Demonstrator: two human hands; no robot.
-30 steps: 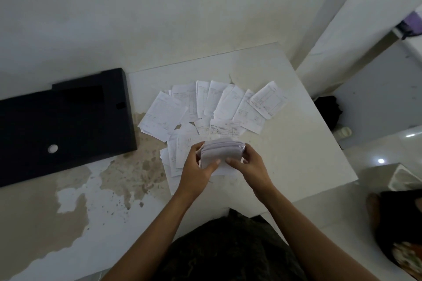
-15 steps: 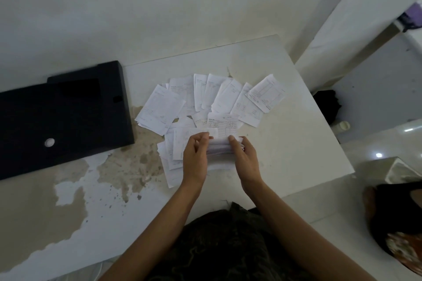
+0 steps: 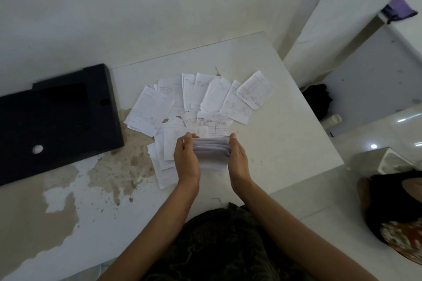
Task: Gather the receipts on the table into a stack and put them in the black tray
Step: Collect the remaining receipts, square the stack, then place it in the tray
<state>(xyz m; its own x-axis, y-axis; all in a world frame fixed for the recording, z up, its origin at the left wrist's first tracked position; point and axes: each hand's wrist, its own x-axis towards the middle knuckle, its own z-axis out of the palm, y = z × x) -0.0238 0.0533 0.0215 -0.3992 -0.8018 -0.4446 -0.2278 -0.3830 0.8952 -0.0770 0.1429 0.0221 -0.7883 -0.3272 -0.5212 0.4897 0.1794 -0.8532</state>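
A small stack of white receipts (image 3: pixel 211 154) stands on edge on the white table (image 3: pixel 285 143), just in front of me. My left hand (image 3: pixel 186 158) presses flat against its left side and my right hand (image 3: pixel 238 158) against its right side, fingers straight. Several loose receipts (image 3: pixel 148 112) lie fanned out on the table beyond and to the left of my hands, one printed form (image 3: pixel 212 122) right behind the stack. The black tray (image 3: pixel 57 121) lies at the left of the table against the wall.
The tabletop has a worn brown patch (image 3: pixel 109 173) between the tray and the receipts. The table's right edge (image 3: pixel 319 125) drops to a glossy floor with a dark bag (image 3: pixel 317 100) and a white bottle (image 3: pixel 334 119). Another person sits at the far right (image 3: pixel 397 207).
My hands shifted from pinching the stack at its top to pressing flat against its two sides. The stack now stands between my palms.
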